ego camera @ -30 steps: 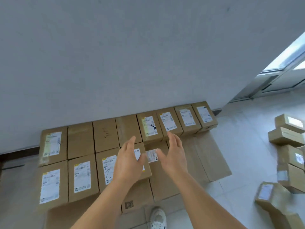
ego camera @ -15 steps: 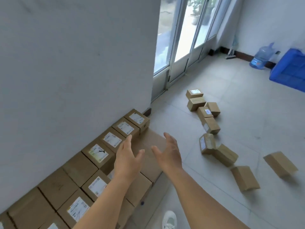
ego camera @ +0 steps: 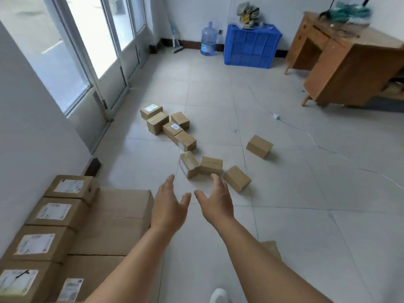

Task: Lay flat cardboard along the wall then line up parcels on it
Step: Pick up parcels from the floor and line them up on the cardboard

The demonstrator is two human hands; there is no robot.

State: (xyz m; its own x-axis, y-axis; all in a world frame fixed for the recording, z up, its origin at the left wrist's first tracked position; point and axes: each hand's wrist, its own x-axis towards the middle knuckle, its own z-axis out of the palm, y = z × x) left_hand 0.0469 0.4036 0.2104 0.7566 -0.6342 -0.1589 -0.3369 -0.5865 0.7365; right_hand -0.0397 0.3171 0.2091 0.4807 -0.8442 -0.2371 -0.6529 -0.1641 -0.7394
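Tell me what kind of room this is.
Probably a small back room used for sorting deliveries: labelled parcels lined along the wall, more parcels strewn on the tiled floor, plus a blue crate and a wooden desk.

No text, brand or number could be read. White shipping labels stood on the tops of the parcels lined along the wall (ego camera: 68, 186), each print too blurred to make out. Smaller labels showed on 2 of the scattered parcels (ego camera: 150, 108) on the floor, and a pale label on the water bottle (ego camera: 208, 48), all illegible.
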